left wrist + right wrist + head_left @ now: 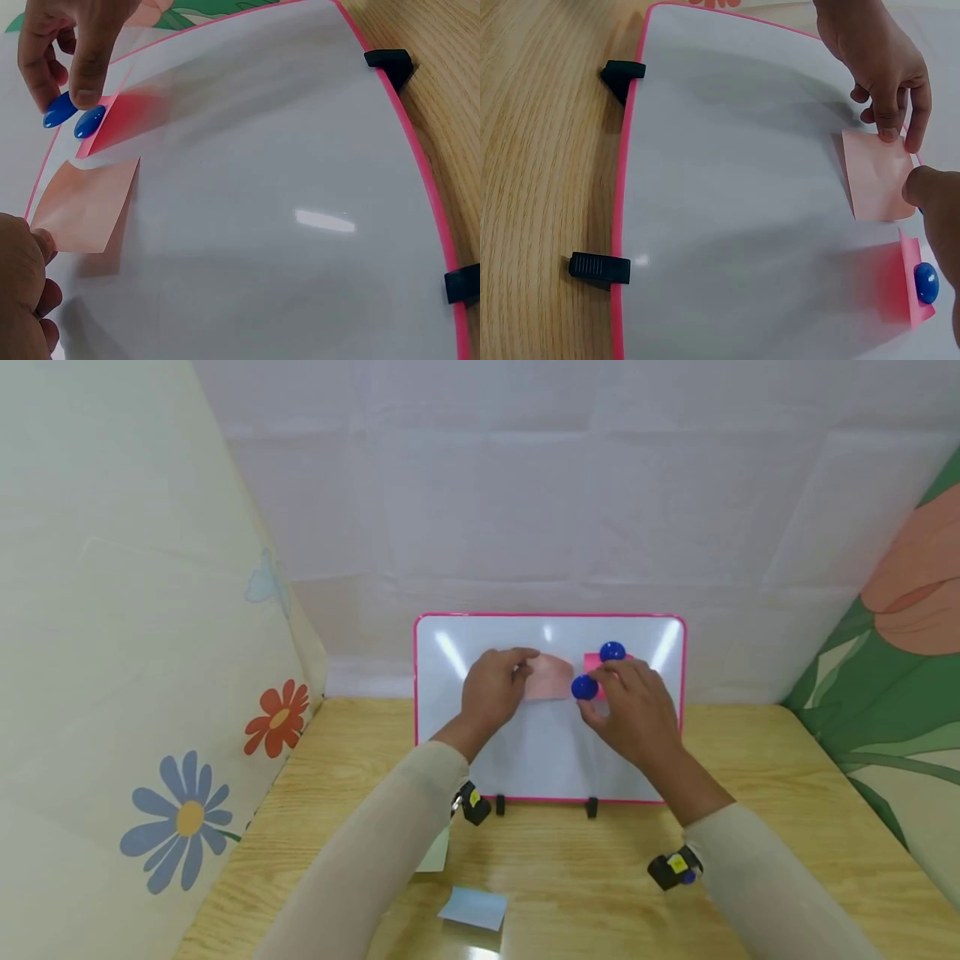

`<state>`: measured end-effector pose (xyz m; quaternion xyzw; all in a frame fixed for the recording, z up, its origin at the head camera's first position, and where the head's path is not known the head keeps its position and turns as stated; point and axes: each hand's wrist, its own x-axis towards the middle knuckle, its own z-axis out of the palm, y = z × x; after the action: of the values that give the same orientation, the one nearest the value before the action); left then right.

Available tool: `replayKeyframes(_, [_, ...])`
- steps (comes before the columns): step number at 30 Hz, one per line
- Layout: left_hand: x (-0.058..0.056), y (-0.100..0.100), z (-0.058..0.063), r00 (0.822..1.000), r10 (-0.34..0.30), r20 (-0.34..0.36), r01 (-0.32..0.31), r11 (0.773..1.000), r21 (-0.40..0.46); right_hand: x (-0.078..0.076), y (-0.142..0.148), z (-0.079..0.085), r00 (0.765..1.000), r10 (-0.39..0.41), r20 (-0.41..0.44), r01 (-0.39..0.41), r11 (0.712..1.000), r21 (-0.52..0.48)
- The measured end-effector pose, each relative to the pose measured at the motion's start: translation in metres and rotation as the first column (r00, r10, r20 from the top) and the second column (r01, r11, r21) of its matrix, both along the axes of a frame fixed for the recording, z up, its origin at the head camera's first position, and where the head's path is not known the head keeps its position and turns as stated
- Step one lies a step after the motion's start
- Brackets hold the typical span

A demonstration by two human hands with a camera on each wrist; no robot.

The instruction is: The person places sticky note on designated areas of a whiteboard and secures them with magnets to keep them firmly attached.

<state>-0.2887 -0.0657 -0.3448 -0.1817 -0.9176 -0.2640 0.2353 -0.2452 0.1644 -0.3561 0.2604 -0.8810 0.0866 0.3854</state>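
Note:
A peach sticky note (550, 678) is pinched at its left edge by my left hand (491, 689), in front of the whiteboard (517, 752). My right hand (633, 706) pinches a round blue magnet (584, 687) between thumb and fingers, close to the note's right edge. Behind that hand, a bright pink sticky note (915, 289) is on the board with another blue magnet (612, 651) on it. In the left wrist view the peach note (86, 206) stands a little off the board, casting a shadow.
The whiteboard has a pink frame and stands on black feet (592, 807) on the wooden table (570, 877). A light blue sticky note (475, 908) lies at the front, and a pale green paper (435, 853) is partly hidden by the left sleeve. White cloth hangs behind.

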Motion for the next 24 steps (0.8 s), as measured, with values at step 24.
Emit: replayKeyframes(24, [-0.004,-0.002,0.001,1.000,0.014,-0.024,-0.015,0.999,-0.048,-0.028,-0.029,0.012,0.996,0.013,-0.090,-0.011,1.000,0.021])
